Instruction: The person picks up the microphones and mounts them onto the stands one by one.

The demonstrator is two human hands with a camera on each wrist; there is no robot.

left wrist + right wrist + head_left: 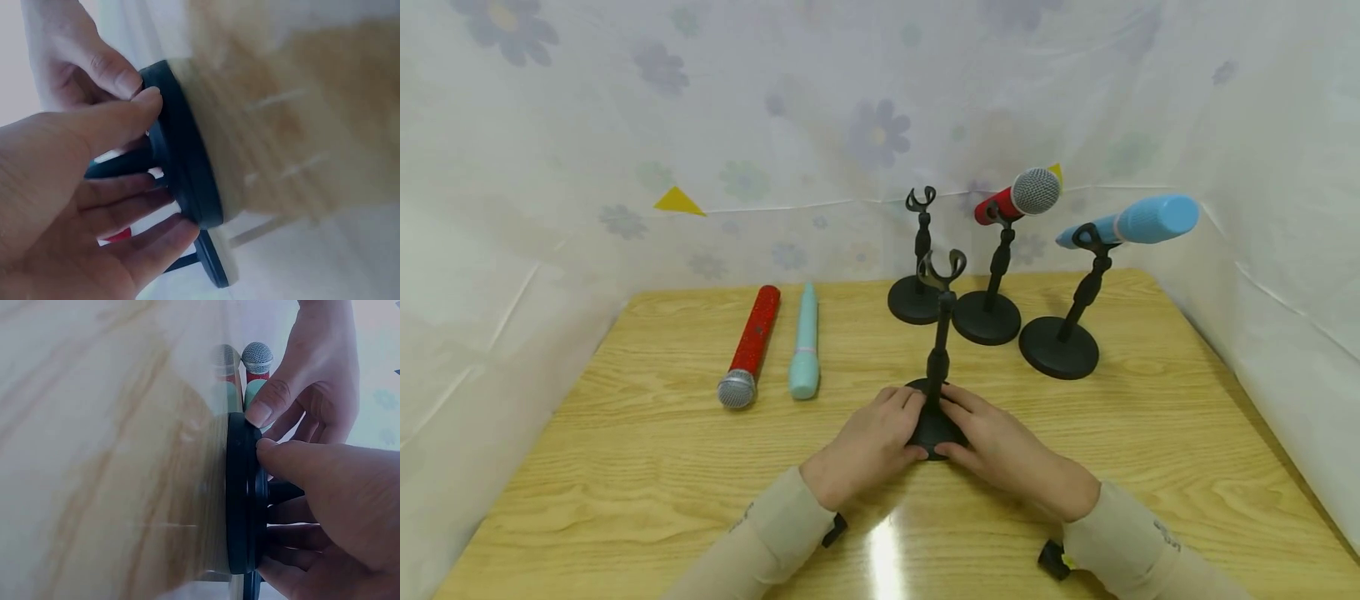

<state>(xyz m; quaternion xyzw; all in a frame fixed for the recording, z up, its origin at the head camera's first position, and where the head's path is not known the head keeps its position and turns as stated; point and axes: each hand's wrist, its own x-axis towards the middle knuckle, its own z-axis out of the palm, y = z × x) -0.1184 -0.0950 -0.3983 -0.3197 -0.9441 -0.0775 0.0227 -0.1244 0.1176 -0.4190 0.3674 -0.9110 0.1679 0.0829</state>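
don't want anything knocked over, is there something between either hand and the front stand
Nothing visible: the left hand and right hand both grip the front stand at its base. The other stands are farther back, and the red mic and mint mic lie off to the left.

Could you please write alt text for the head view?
A left hand and right hand hold a black microphone stand by its base on a table. Behind are three stands, one holding a red microphone, one a blue microphone; another red microphone and a teal microphone lie left.
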